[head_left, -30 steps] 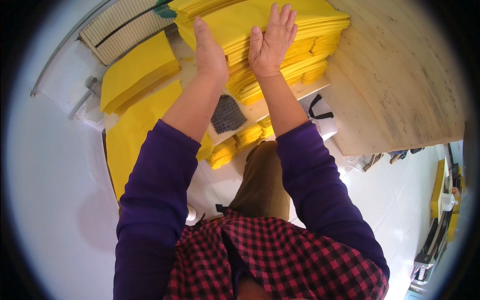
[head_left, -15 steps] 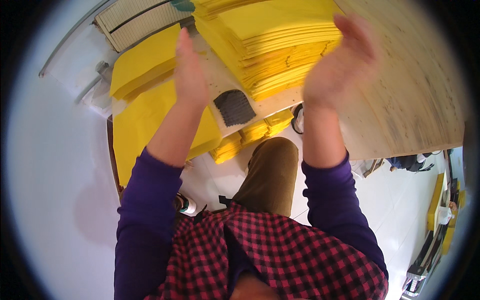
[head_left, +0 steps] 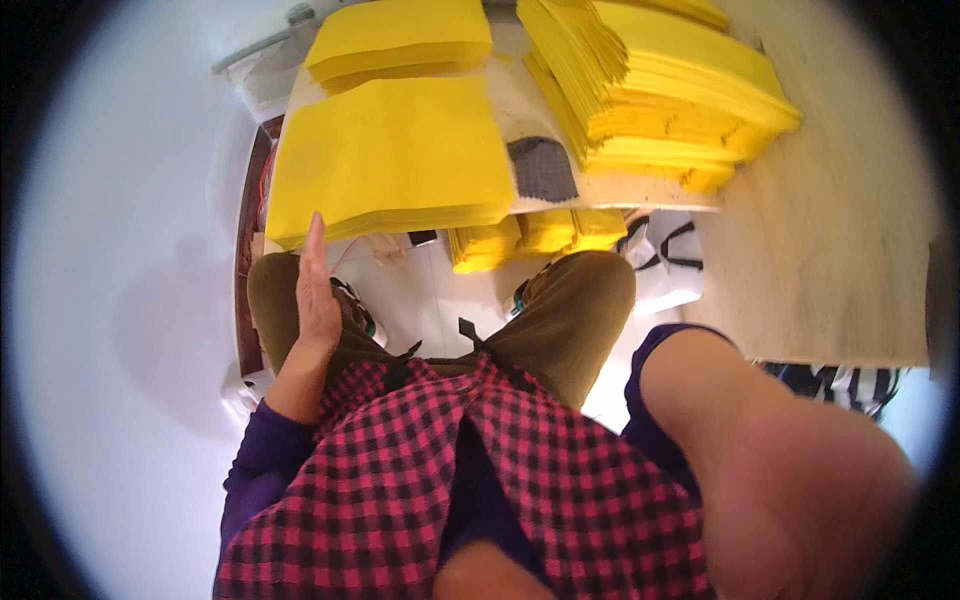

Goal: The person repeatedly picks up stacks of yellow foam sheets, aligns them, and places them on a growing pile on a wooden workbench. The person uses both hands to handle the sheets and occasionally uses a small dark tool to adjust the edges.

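My left hand is held above my left thigh, edge on, with straight fingers and nothing in them. Just beyond its fingertips lies the near stack of yellow sheets. My right hand is raised close to the camera at the lower right; its palm side shows large, and the fingers are out of sight. To the right of the near stack, a dark grey piece of cloth with a zigzag edge rests on the table. A taller pile of yellow sheets stands right of the cloth, with fanned layers.
Another yellow stack sits behind the near one. Folded yellow bundles are below the table edge. A wooden board surface spans the right side, and a white wall the left. A white bag with black straps stands under the table.
Both hands have pulled back from over the yellow stacks: the left down beside my thigh, the right up close to the camera. The view has shifted too, and both knees now show.
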The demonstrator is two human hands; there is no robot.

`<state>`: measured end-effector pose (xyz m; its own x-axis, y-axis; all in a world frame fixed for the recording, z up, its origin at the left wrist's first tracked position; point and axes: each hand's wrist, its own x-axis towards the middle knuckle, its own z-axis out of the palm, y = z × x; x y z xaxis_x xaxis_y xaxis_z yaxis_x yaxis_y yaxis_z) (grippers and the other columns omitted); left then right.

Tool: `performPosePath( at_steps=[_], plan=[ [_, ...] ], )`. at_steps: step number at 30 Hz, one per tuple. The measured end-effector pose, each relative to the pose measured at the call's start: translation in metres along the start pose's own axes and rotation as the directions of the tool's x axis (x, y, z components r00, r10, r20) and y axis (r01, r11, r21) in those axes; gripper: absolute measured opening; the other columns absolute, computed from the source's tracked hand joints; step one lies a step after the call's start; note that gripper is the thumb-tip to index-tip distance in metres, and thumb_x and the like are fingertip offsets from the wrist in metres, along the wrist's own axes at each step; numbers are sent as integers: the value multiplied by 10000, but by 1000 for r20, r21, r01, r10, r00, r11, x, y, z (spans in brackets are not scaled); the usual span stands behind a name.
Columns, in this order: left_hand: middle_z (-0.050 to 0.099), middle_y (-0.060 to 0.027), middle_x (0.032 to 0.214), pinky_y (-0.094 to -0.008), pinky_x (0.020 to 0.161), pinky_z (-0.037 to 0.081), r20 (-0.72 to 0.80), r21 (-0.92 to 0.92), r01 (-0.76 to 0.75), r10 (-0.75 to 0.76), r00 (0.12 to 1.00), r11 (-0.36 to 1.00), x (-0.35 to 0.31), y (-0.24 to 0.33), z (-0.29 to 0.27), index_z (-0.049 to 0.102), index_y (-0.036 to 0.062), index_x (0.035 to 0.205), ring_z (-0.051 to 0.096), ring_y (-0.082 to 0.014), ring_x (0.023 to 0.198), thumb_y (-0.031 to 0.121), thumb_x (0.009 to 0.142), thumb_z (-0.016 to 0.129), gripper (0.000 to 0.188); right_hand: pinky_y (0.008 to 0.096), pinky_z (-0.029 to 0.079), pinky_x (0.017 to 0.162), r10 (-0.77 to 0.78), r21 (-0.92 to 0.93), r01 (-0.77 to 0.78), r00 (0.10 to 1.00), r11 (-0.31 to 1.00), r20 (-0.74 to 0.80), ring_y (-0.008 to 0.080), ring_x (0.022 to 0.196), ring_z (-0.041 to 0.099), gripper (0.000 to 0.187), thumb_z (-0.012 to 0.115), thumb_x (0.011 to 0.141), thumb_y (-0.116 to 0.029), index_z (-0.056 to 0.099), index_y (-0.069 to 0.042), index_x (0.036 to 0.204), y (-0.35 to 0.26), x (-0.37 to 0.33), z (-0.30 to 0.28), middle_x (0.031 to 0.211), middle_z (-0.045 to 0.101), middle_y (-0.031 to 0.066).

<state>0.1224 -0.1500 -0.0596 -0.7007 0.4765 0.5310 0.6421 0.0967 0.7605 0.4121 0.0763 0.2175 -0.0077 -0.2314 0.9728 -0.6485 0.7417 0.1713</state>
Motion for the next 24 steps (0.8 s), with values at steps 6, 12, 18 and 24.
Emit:
performPosePath(
  at_steps=[6,12,18,24],
  plan=[
    [273,-168,1513,-394,1147,182,-13,156,-12,15,1000,988,-16,-3,-32,274,-30,1445,245,-273,1408,395,1017,267,604,288,430,830,-11,69,8,999,998,45,84,978,527,297,466,941,-465,636,-310,1129,2,8,11,1097,596,-110],
    [257,-192,1514,-433,1149,179,-112,-164,-15,-3,994,986,3,28,-34,259,-30,1446,238,-302,1410,490,991,272,691,286,427,830,50,83,-57,995,995,88,80,968,526,284,478,937,-454,639,-312,1123,9,18,16,1084,598,-117],
    [240,-216,1515,-471,1150,175,-180,-365,-151,89,980,919,34,78,-52,245,-30,1447,232,-330,1412,585,965,276,782,284,425,831,96,88,-107,988,990,120,75,959,525,271,490,933,-443,642,-315,1116,8,24,25,1071,601,-124],
    [217,-245,1515,-524,1147,143,-213,-357,-246,178,961,901,44,117,-66,252,27,1462,202,-396,1409,648,933,293,817,282,422,831,110,91,-122,986,988,126,70,949,524,259,502,928,-432,646,-317,1110,7,27,29,1059,603,-132]
  ],
)
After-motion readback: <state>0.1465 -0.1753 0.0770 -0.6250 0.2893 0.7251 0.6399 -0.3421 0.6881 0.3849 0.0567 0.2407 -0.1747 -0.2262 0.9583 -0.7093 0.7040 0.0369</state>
